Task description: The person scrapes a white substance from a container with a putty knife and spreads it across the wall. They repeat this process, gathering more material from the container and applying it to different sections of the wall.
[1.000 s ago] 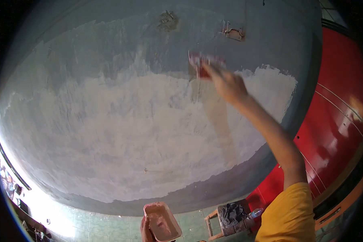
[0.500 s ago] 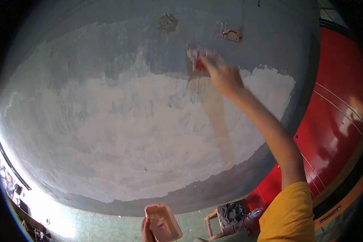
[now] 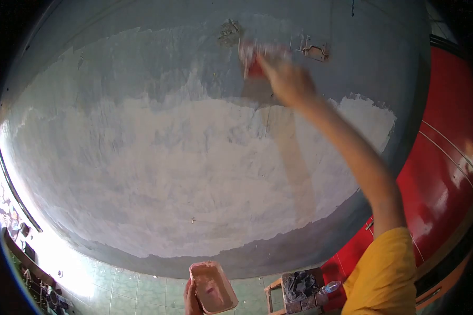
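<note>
The right grip [image 3: 288, 83] is clenched around one red-handled scraper [image 3: 256, 62], whose blade lies flat on the wall [image 3: 142, 157]. It now sits higher than a second ago, above the white putty's upper border and on the bare grey coat. Just left and above the blade is one rough gouged patch [image 3: 229, 31], closer than before; just right is one metal bracket [image 3: 315, 51]. Open grey wall runs left of the grip and above it. Further right the wall ends at a red panel [image 3: 446, 131]. Far below, the left grip [image 3: 191, 298] grasps one pink tub [image 3: 213, 287] from underneath, much where it was earlier. Right of the tub stand one stool [image 3: 272, 290] piled with dark rags and one bottle [image 3: 331, 287], over a green tiled floor [image 3: 131, 289].
</note>
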Demonstrator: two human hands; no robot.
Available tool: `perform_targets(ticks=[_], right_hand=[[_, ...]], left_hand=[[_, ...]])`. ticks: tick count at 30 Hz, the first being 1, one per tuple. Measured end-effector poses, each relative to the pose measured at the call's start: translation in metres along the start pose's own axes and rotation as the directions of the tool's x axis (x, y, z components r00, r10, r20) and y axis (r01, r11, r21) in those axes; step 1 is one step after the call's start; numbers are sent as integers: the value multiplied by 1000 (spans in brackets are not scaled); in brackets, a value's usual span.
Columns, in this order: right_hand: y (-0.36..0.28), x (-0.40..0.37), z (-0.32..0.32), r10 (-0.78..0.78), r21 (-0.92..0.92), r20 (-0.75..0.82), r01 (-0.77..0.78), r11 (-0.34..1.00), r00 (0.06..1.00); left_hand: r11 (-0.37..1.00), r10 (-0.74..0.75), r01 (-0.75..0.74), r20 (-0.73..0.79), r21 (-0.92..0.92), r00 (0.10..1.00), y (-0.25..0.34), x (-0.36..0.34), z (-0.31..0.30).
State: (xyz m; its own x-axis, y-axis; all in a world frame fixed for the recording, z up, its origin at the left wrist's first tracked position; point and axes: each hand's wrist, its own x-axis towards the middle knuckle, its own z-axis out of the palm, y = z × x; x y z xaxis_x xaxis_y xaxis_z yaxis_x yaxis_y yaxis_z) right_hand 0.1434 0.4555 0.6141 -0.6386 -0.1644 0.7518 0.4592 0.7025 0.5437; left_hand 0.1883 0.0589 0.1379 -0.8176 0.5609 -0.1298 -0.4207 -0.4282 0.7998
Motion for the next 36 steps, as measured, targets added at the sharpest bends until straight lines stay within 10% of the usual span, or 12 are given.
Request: perform_targets(ticks=[2,6,11,16,21,25,27,32,36], right_hand=[[-40,-72,55,-151,108,-218,178,978,964],[-85,-132,45,-210,248,-62,219,944,976],[-13,-12,-45,102,215,-10,-98,972,995],[44,6,24,-108,-3,-346,114,993,932],[-53,-152,51,-159,157,-90,172,973,983],[-54,-150,23,-185,347,-102,210,914,977],[-28,-101,-15,0,370,76,-28,929,997],[10,-62,23,-15,61,-325,37,997,946],[-51,-160,43,-68,199,-120,91,976,990]], left_hand=[[999,20,-20,4,-28,1000,2,-2,9],[1000,-21,21,-1,6,1000,-1,-3,-5],[997,-68,69,-32,43,997,-9,0,-16],[1000,23,-22,-23,18,999,3,-11,13],[1000,12,-12,-33,-5,999,-6,-18,9],[999,3,-4,30,32,1000,3,-15,-2],[999,-5,5,17,31,1000,6,-14,-1],[995,-92,93,-68,20,993,-8,1,-21],[999,-51,51,-41,-3,998,-15,6,-17]])
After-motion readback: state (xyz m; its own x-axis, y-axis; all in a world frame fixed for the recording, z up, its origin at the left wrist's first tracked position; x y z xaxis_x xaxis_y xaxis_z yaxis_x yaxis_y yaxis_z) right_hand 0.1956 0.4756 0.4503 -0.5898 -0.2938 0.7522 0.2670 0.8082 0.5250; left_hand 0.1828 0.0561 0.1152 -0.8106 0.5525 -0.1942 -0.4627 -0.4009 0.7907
